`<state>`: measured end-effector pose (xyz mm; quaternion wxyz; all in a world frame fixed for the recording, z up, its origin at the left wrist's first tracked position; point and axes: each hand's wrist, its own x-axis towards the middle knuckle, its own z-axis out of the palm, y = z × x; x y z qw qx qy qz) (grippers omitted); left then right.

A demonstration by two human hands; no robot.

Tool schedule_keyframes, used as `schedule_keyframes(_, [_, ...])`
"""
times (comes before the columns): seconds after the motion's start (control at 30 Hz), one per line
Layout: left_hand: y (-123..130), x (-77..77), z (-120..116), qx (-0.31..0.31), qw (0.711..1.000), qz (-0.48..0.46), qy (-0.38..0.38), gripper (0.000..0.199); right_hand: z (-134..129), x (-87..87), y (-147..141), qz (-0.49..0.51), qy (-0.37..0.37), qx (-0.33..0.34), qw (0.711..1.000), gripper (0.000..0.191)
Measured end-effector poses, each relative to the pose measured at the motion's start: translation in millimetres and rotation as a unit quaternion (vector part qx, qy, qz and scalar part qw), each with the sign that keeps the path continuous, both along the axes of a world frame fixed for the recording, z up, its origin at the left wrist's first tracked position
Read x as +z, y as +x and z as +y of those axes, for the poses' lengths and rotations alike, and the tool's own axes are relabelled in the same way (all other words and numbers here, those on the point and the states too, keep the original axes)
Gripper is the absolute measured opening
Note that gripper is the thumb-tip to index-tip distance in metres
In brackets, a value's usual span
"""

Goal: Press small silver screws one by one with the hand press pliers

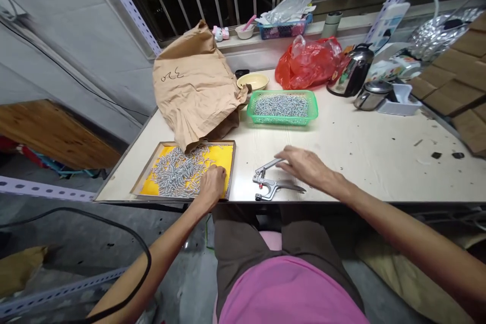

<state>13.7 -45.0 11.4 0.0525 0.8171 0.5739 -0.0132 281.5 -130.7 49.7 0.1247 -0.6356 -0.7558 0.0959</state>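
My left hand is over the right part of a shallow tray with a yellow lining. Its fingers are curled together; whatever is in them is hidden. Heaped on the yellow lining are many small silvery metal pieces, like pins or screws. To the right, spring-loaded hand pliers lie near the table's front edge with their handles spread. My right hand has the end of the upper handle between thumb and fingers. The lower handle lies outside its grasp.
Behind the tray slumps a brown paper bag, its mouth over the tray. A green basket holds more metal pieces. Further back are a yellow bowl, a red plastic bag, a kettle and a lidded metal pot. Cardboard stands at right.
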Motion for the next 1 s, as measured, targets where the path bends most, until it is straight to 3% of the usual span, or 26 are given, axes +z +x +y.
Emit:
schedule_keyframes(0.1, [-1.9, 2.5, -0.6, 0.012, 0.997, -0.080, -0.005, 0.022, -35.1, -29.8, -3.7, -0.022, -0.064, 0.005, 0.998, 0.023])
schedule_keyframes(0.17, [0.1, 6.6, -4.8, 0.043, 0.981, -0.186, -0.043, 0.019, -47.2, -38.4, -5.0, -0.034, -0.087, -0.006, 0.996, 0.022])
schedule_keyframes(0.33, [18.1, 20.6, -27.5, 0.127, 0.889, -0.408, -0.167, 0.027, -53.3, -36.4, -9.4, -0.049, -0.108, -0.035, 0.992, 0.024])
schedule_keyframes(0.43, [33.6, 22.7, -39.1, 0.131, 0.852, -0.452, -0.231, 0.029, -54.0, -39.8, -10.7, -0.043, -0.089, -0.040, 0.994, 0.023])
schedule_keyframes(0.57, [50.6, 12.1, -48.1, 0.160, 0.810, -0.442, -0.351, 0.029, -55.7, -52.3, -11.0, -0.046, -0.054, -0.048, 0.996, 0.022])
schedule_keyframes(0.63, [55.6, 4.7, -50.4, 0.165, 0.810, -0.426, -0.369, 0.027, -56.0, -56.5, -11.3, -0.050, -0.047, -0.052, 0.996, 0.021])
schedule_keyframes(0.77, [59.0, -5.1, -51.3, 0.161, 0.835, -0.389, -0.353, 0.024, -56.2, -56.8, -11.6, -0.048, -0.047, -0.055, 0.996, 0.020])
schedule_keyframes(1.0, [59.9, -4.2, -44.0, 0.152, 0.861, -0.313, -0.371, 0.025, -56.0, -55.4, -11.5, -0.044, -0.057, -0.059, 0.996, 0.021])
